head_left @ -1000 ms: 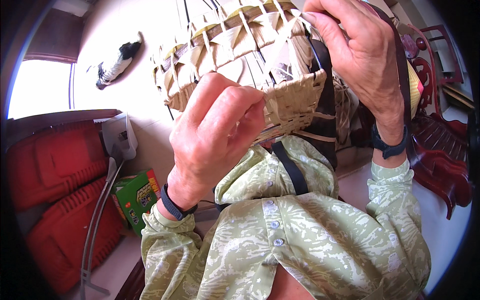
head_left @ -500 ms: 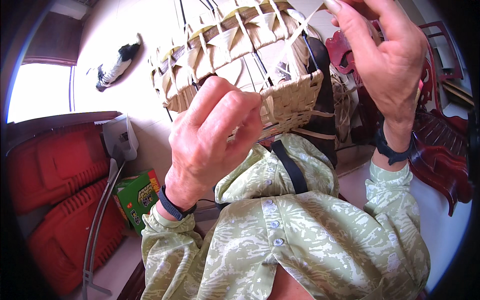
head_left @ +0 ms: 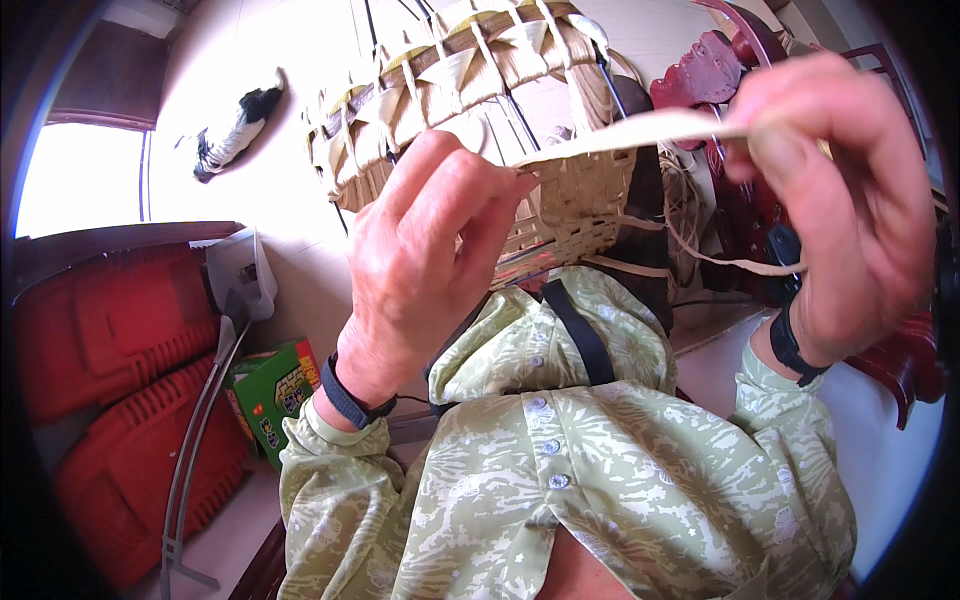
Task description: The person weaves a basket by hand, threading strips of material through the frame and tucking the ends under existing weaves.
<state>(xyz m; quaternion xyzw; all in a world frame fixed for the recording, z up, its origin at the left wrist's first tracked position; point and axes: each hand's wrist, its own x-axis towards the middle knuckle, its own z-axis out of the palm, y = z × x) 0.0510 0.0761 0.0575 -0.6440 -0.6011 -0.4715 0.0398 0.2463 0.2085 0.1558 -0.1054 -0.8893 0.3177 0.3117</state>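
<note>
Left hand [head_left: 430, 230] and right hand [head_left: 845, 190] each pinch one pale, flat, ribbon-like strip [head_left: 640, 132].
It crosses before the tan, black-staked woven basket [head_left: 590, 205]; I seem to be straightening it, and the next move likely needs even tension.

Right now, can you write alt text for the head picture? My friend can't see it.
A left hand and a right hand hold a pale strip between them, in front of a woven basket with open gaps. A green box is at the left, near red ridged objects.
</note>
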